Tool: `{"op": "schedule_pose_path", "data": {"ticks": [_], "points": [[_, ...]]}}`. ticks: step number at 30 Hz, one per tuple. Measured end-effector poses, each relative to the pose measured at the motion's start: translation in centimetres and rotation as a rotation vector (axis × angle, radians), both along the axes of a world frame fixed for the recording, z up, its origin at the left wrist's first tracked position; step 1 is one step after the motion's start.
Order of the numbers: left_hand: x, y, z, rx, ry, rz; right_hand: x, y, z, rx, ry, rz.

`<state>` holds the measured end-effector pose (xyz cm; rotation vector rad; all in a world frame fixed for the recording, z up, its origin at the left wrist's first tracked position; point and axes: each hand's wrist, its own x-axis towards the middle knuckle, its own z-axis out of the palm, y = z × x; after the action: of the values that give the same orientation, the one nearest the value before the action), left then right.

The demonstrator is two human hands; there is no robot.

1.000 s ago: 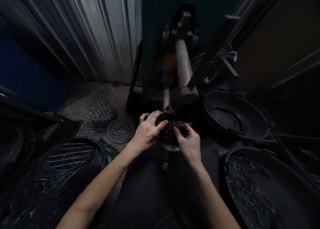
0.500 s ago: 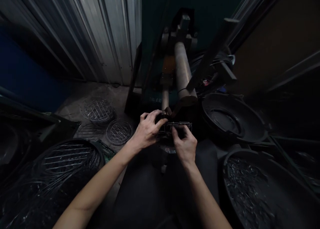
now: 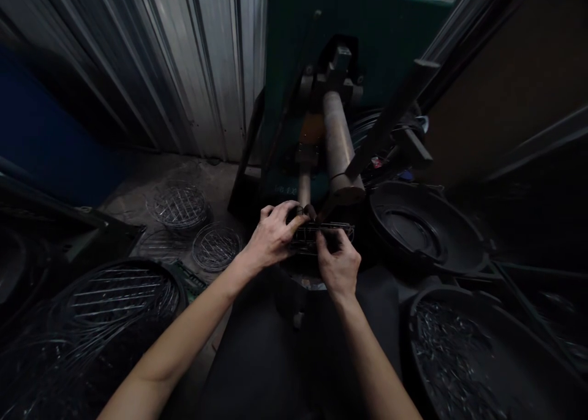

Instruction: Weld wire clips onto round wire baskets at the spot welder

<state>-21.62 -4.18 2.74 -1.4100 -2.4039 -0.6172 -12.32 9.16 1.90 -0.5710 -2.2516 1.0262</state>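
A small dark wire frame [image 3: 310, 239] lies level between my hands, at the lower end of a green machine [image 3: 386, 22]. My left hand [image 3: 275, 230] grips its left side, thumb and fingers closed near the tip of a thin metal rod [image 3: 304, 187]. On the right, my right hand [image 3: 339, 261] pinches the near edge of the frame between thumb and bent fingers. A thick metal cylinder [image 3: 339, 141] slants down from the machine just beyond the frame. Dim light hides the exact contact between frame and machine.
Round wire grids [image 3: 179, 206] are stacked on the floor at left, near a tub of wire racks [image 3: 124, 288]. To the right are a black basin [image 3: 463, 242] and another basin [image 3: 514, 346] with small metal pieces. Corrugated metal [image 3: 206, 59] stands behind.
The view has tilted slightly, so the machine appears lower and more of its top shows. Both hands keep their hold on the wire frame, almost unmoved.
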Motion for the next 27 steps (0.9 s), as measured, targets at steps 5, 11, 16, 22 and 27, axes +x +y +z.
{"op": "schedule_pose_path", "data": {"ticks": [5,11,16,22,27], "points": [[-0.3,-0.1,0.0,-0.004,0.001,0.004,-0.3,-0.1,-0.3,0.013,0.01,0.005],[-0.2,-0.1,0.0,-0.004,-0.008,0.007,-0.3,-0.3,-0.6,-0.011,0.022,0.006],[-0.3,0.1,0.2,-0.025,-0.023,0.006,0.4,-0.3,0.3,-0.012,0.006,0.035],[-0.4,-0.3,0.6,-0.041,-0.033,-0.021,6.9,4.0,0.6,-0.101,-0.025,-0.18],[0.0,-0.3,0.7,-0.027,-0.059,-0.008,13.8,10.2,-1.2,-0.102,-0.156,-0.405]]}}
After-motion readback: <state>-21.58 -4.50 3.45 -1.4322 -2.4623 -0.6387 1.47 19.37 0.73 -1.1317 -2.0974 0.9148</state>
